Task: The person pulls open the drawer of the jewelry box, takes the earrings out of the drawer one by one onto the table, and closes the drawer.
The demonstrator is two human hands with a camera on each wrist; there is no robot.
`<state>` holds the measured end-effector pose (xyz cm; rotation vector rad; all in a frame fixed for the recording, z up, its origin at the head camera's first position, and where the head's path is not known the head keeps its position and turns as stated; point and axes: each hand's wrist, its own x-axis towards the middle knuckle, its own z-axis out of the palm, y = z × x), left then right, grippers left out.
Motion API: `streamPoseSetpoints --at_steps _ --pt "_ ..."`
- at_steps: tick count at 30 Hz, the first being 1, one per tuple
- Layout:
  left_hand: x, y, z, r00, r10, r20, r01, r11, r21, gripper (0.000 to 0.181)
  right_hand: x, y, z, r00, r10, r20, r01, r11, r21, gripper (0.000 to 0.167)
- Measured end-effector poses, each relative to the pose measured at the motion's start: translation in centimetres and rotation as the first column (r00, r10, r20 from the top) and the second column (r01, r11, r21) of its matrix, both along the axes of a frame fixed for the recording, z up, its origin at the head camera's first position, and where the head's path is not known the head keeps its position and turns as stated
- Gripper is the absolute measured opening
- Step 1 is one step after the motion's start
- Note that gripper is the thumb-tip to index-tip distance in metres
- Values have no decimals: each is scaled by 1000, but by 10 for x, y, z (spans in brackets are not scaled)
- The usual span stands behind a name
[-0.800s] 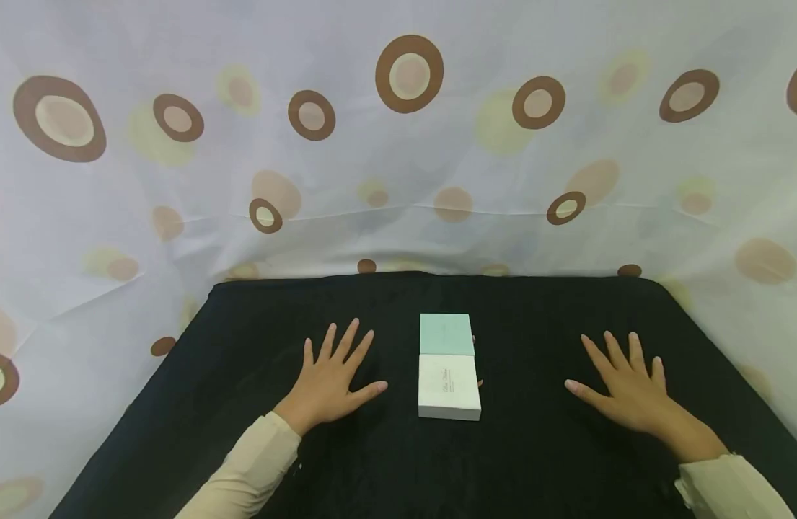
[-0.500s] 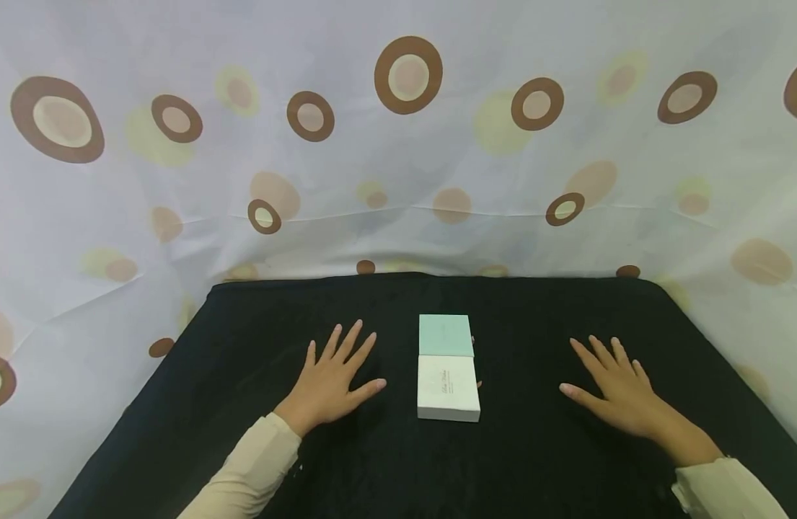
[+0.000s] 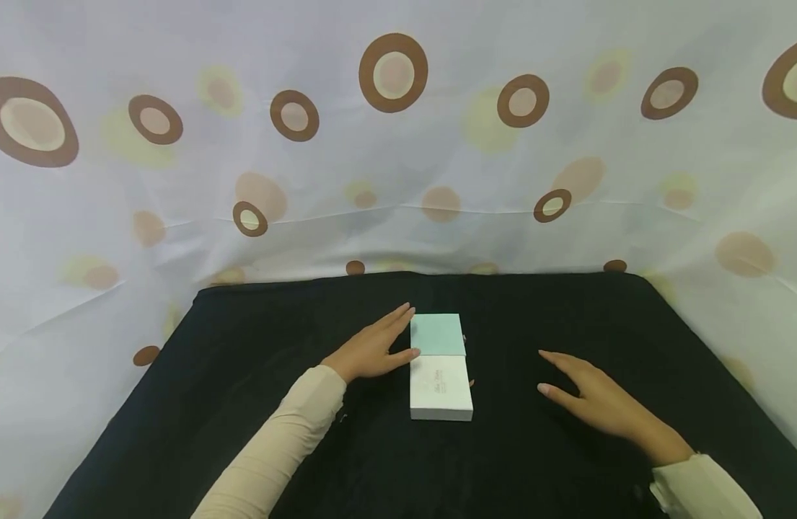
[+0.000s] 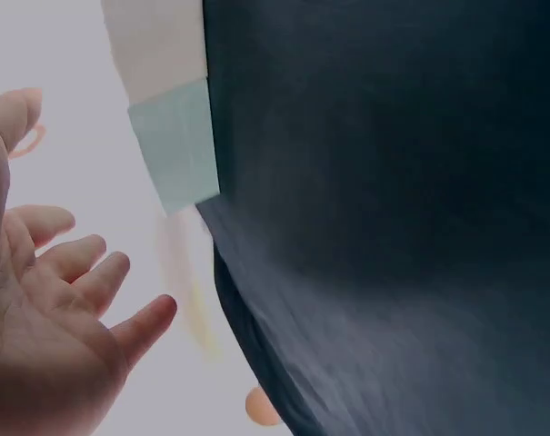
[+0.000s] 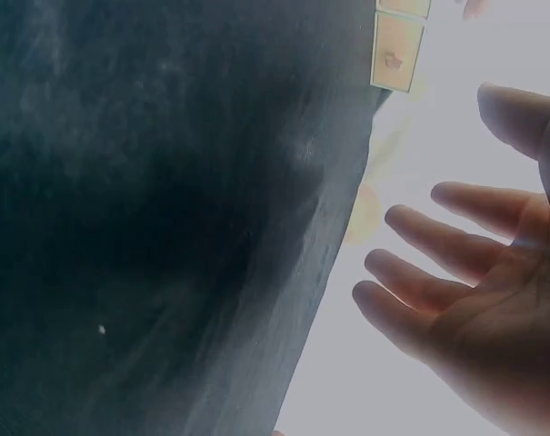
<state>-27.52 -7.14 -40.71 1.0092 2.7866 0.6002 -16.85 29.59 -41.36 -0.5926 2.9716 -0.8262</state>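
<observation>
A small box lies on the black cloth in the head view, with a mint-green far part (image 3: 438, 334) and a white near part (image 3: 440, 386) bearing faint print. Its right side, in the right wrist view, shows a tan panel (image 5: 393, 77) with a little pinkish knob-like piece. Straight-fingered, my left hand (image 3: 371, 352) is at the box's left edge, the thumb overlapping that edge near the seam; whether it touches is unclear. My right hand (image 3: 599, 404) hovers to the right of the box, apart from it, fingers extended and holding nothing.
Black cloth (image 3: 502, 468) covers the table, whose far edge runs behind the box. Beyond it hangs a white curtain (image 3: 333, 173) with brown and yellow circles.
My left hand has moved right to the box's left edge, its fingers closer together. The right hand has turned and come slightly left. The head view has shifted a little.
</observation>
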Motion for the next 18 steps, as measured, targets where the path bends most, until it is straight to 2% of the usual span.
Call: streamPoseSetpoints --at_steps 8,11,18 --pt "-13 29 -2 999 -8 51 10 999 -32 74 5 -3 -1 999 -11 34 11 1000 -18 60" --pt "-16 33 -6 998 3 66 0 999 -51 73 6 -3 -1 999 -9 46 10 1000 -17 61" --pt "-18 37 -12 999 6 54 -1 995 -98 70 9 -3 -1 998 -7 62 7 1000 0 61"
